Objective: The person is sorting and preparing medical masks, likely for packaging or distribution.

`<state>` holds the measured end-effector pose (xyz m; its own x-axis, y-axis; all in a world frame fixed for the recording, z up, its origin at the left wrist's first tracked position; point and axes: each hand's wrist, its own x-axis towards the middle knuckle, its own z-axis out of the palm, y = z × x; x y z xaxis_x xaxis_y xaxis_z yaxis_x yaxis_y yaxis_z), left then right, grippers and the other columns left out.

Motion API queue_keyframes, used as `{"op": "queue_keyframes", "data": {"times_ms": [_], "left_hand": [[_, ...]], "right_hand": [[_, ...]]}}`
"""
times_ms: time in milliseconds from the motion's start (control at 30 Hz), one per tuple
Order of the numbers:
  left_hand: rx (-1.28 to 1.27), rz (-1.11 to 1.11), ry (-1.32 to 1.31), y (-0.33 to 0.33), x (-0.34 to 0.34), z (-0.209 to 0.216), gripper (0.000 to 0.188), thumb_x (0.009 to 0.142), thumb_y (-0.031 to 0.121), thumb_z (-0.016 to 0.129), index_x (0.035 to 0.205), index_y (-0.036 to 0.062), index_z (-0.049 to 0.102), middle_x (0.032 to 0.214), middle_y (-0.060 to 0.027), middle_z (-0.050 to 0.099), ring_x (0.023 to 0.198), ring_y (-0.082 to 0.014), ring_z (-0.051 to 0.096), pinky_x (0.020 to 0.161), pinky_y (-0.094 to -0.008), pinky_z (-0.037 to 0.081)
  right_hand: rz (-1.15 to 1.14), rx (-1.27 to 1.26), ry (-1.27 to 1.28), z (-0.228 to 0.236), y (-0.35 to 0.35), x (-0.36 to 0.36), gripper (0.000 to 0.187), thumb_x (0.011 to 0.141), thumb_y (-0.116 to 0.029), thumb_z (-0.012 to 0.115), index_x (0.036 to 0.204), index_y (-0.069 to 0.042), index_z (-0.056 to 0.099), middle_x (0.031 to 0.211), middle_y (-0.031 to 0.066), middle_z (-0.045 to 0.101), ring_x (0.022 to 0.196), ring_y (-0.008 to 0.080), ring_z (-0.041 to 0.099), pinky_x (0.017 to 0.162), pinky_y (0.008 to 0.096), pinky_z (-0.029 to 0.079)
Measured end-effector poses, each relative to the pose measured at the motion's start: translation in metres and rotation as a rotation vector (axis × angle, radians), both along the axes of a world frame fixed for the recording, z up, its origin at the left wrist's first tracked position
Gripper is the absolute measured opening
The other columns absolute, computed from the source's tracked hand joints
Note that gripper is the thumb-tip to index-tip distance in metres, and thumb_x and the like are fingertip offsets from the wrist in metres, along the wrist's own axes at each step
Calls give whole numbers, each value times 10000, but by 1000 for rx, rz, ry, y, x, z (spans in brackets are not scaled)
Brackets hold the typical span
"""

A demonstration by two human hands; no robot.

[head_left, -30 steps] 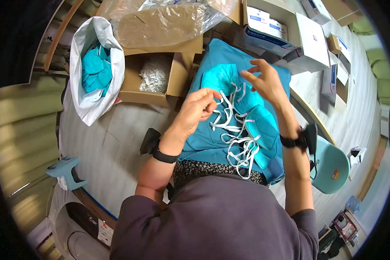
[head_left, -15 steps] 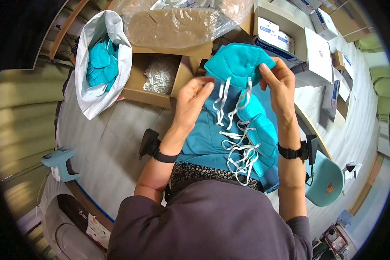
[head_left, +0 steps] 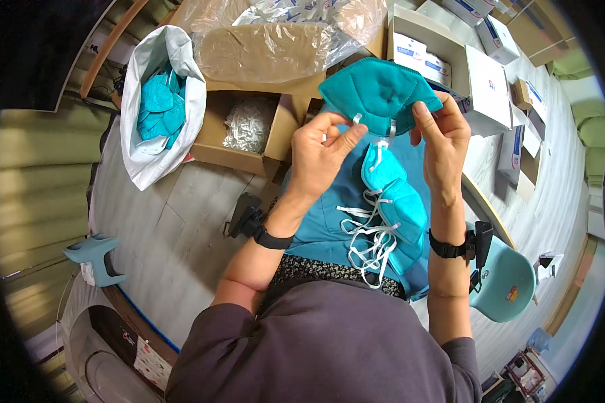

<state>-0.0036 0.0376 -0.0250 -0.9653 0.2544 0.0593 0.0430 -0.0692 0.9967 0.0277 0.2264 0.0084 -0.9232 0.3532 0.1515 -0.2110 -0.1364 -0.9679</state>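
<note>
A teal face mask (head_left: 378, 91) is held up in front of me above my lap. My right hand (head_left: 444, 148) pinches its right edge between thumb and fingers. At its lower left edge, the thumb and forefinger of my left hand (head_left: 319, 158) are closed on a white elastic strap (head_left: 357, 119). Another white strap (head_left: 391, 127) hangs from the mask's lower right. Below, several more teal masks (head_left: 405, 211) lie overlapping on a blue cloth (head_left: 316, 225) over my lap, their white straps (head_left: 370, 245) in a loose tangle to the left.
A white sack (head_left: 134, 151) with teal masks stands at the left. Beside it is a cardboard box (head_left: 232, 158) of small white pieces, under a plastic-lined carton (head_left: 262, 54). An open box (head_left: 480, 80) of white packets stands at the right, near a teal stool (head_left: 507, 285).
My left hand has moved right and up and now grips the strap at the mask's lower left. The mask and my right hand have shifted slightly right.
</note>
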Motion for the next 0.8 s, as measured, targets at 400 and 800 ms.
{"op": "queue_keyframes", "data": {"times_ms": [400,800], "left_hand": [[0,-157,-35,33,15,-14,82,857,87,749,837,30,693,699,76,557,628,1,441,539,-201,350],[615,-516,50,-31,6,64,246,886,206,690,789,-18,715,745,-51,548,661,-125,492,586,-263,358]], "right_hand": [[-77,-68,-42,-2,-11,1,151,924,-123,695,1004,-15,625,771,-4,615,551,66,521,472,215,402],[-199,-240,-195,-34,57,18,129,928,-150,689,931,-32,637,625,-38,505,488,53,435,443,219,328]]}}
